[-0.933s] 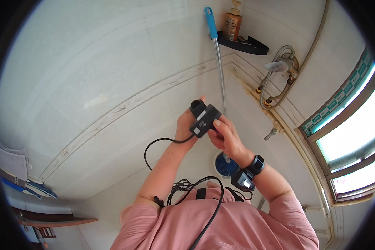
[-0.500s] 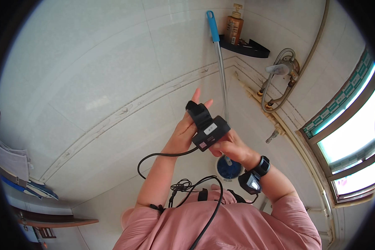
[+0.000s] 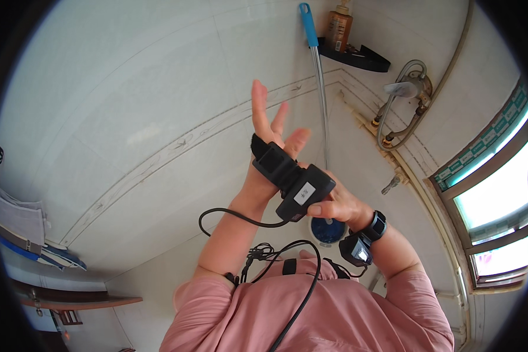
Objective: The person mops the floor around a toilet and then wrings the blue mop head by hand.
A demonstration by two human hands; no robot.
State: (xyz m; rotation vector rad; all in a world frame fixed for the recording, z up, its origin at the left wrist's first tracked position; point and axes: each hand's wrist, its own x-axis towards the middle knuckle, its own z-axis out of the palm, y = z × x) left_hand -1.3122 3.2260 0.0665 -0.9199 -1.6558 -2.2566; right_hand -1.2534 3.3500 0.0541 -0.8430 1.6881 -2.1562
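Note:
My left hand (image 3: 265, 120) is raised, its fingers spread and pointing up, with nothing in them. A black strap (image 3: 271, 161) goes around it near the wrist, joined to a black boxy device (image 3: 296, 202) with a white label. My right hand (image 3: 349, 202) grips that device, its thumb on the near side and the other fingers hidden behind. A black cable (image 3: 240, 218) curves from the device over my left forearm. On my right wrist sits a similar black device (image 3: 353, 249) on a band (image 3: 377, 226).
Behind my hands leans a blue-handled mop (image 3: 322, 94) with a round blue base (image 3: 327, 230). A corner shelf (image 3: 361, 58) carries a brown pump bottle (image 3: 338, 29). A shower tap (image 3: 413, 88) with a hose, a small tap (image 3: 393, 183) and a window (image 3: 498, 205) are at right; cloths (image 3: 20, 220) hang at left.
My left hand has pushed up further, and more of its spread fingers shows above the strap. The device has tilted in my right hand. The view has shifted slightly.

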